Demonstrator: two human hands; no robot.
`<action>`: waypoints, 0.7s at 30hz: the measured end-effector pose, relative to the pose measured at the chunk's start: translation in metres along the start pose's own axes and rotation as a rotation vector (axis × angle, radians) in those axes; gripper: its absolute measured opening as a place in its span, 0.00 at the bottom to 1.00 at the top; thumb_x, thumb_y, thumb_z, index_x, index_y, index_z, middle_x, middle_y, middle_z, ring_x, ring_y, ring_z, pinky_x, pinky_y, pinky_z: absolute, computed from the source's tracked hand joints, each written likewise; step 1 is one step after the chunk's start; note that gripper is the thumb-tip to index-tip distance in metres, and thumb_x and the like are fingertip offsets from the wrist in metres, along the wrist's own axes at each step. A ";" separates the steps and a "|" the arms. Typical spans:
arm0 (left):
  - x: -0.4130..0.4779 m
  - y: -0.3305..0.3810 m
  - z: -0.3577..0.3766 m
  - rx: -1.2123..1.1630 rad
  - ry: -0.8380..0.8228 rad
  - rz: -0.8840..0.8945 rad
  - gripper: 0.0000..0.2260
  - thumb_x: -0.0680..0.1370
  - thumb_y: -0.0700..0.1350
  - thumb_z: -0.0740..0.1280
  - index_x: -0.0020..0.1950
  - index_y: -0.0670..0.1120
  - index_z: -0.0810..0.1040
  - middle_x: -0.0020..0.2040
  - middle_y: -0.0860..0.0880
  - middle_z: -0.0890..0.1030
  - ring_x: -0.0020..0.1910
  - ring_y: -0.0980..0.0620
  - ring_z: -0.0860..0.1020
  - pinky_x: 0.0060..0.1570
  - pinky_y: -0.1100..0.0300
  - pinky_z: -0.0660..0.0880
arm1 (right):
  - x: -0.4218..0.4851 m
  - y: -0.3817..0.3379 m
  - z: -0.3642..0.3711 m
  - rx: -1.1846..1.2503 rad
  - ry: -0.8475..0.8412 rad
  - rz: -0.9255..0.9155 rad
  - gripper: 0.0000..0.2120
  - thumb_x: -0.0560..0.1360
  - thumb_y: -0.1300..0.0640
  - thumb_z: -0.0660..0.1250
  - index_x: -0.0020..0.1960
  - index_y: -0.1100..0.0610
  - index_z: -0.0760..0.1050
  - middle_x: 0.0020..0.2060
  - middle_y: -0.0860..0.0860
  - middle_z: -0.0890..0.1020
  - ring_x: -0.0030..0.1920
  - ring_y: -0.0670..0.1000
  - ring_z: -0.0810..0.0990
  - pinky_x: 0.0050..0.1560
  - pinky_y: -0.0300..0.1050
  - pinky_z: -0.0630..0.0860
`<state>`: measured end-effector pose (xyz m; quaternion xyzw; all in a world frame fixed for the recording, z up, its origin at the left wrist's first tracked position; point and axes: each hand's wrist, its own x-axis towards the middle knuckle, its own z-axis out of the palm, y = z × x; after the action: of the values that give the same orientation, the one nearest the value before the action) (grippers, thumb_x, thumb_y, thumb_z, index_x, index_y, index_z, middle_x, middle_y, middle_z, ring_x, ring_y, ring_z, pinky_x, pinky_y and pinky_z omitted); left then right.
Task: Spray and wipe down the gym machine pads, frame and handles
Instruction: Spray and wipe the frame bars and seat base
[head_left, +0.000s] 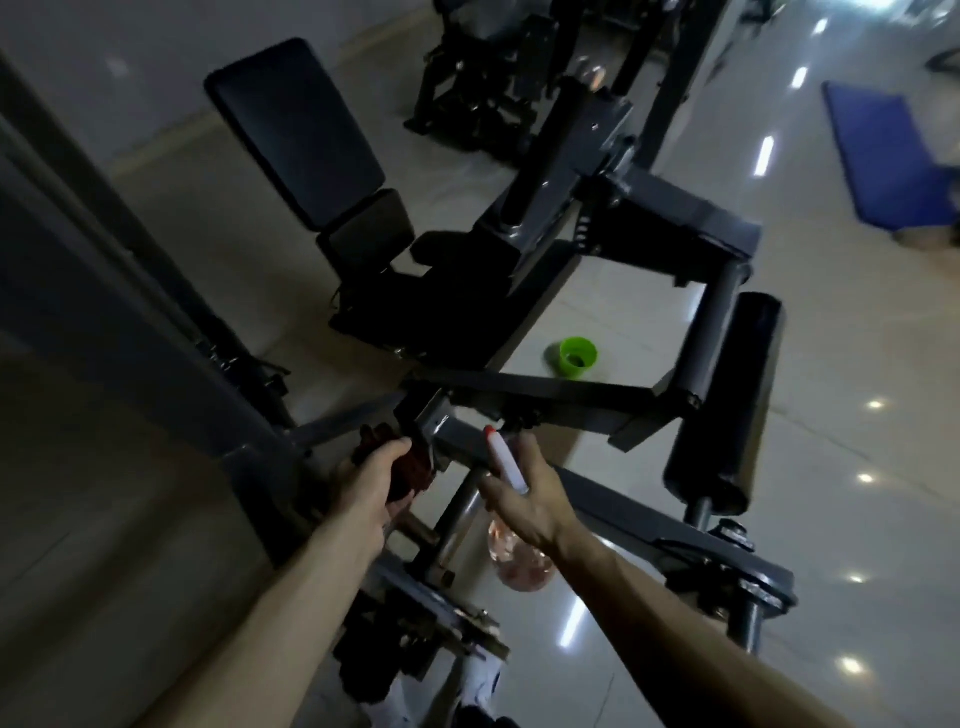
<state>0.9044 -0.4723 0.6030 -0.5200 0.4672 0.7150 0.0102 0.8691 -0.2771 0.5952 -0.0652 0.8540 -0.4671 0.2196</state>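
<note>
Gripping red cloth (413, 467) at frame (550, 391) edge, left hand (371, 480) | right hand (527, 501) grips spray bottle (519, 564) | open floor (857, 364) right

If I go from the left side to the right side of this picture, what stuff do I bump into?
Dark red cloth gripped by the left hand → spray bottle held in the right hand → green cup on the floor → black roller pad → blue mat.

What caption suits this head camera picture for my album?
Left hand holds a dark red cloth against the machine frame; right hand grips a spray bottle.
</note>
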 end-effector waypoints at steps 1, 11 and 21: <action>-0.003 0.005 0.013 0.015 -0.041 0.014 0.21 0.76 0.46 0.76 0.66 0.43 0.75 0.55 0.42 0.79 0.48 0.46 0.80 0.35 0.58 0.78 | -0.005 -0.005 -0.009 0.046 0.057 -0.040 0.17 0.72 0.51 0.69 0.56 0.54 0.69 0.45 0.54 0.77 0.42 0.51 0.78 0.42 0.50 0.78; -0.001 0.035 0.049 -0.002 -0.083 0.175 0.20 0.74 0.44 0.77 0.63 0.46 0.75 0.53 0.46 0.81 0.49 0.48 0.81 0.38 0.55 0.79 | -0.011 -0.004 -0.046 0.264 0.434 -0.048 0.15 0.79 0.64 0.71 0.63 0.51 0.81 0.33 0.38 0.84 0.37 0.35 0.82 0.38 0.30 0.76; 0.041 0.034 -0.125 -0.270 0.353 0.084 0.19 0.73 0.49 0.78 0.61 0.46 0.81 0.54 0.47 0.83 0.46 0.50 0.82 0.30 0.61 0.77 | 0.033 -0.077 0.102 0.428 -0.035 -0.182 0.09 0.83 0.57 0.69 0.63 0.54 0.79 0.50 0.52 0.86 0.51 0.52 0.86 0.48 0.52 0.84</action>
<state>0.9602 -0.5951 0.5916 -0.6138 0.3828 0.6688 -0.1713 0.8764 -0.4086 0.6004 -0.1018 0.7222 -0.6543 0.2001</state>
